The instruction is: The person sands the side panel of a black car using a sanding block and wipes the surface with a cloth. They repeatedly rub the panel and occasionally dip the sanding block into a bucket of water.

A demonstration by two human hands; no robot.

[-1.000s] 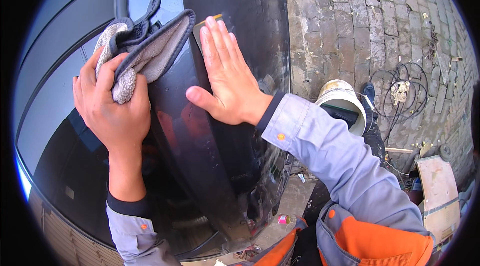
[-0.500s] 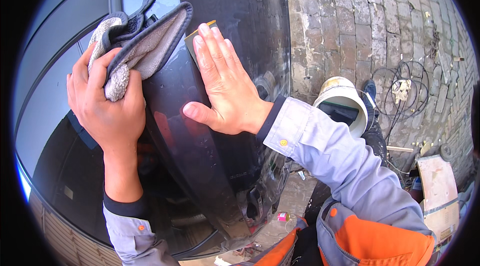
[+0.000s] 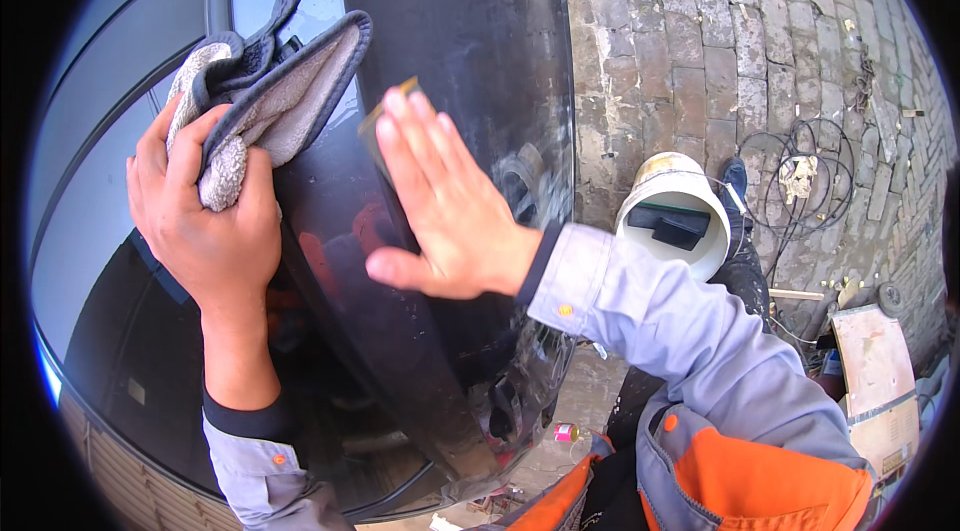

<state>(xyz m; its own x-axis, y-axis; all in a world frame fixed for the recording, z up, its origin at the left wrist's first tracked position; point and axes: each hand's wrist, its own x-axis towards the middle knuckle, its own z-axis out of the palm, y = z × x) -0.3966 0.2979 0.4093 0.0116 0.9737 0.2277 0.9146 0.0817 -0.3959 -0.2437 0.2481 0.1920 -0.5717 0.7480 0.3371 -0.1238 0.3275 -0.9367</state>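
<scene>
Under the fingers of my right hand (image 3: 458,221) is a thin piece of sandpaper (image 3: 371,131), its yellowish-brown edge showing beyond the fingertips. That hand lies flat along the dark, glossy car body (image 3: 450,21), fingers pressed together and thumb held apart, keeping the sheet against the panel. To its left, my left hand (image 3: 210,226) is closed around a bunched grey towel (image 3: 300,96) with dark edging, over the car's side near the windows. Water drops dot the bodywork. Most of the sandpaper is hidden by the right hand.
On the brick paving right of the car stands a white bucket (image 3: 665,167) with dark blocks (image 3: 680,231) inside. My shoe (image 3: 735,179) is beside it. Farther right lie a coiled black cable (image 3: 850,166) and a worn flat panel (image 3: 868,351). A small pink item (image 3: 566,432) lies below the car's corner.
My right hand has slid back along the panel toward me, the sandpaper moving with it. The left hand keeps the towel and shifts only slightly in view.
</scene>
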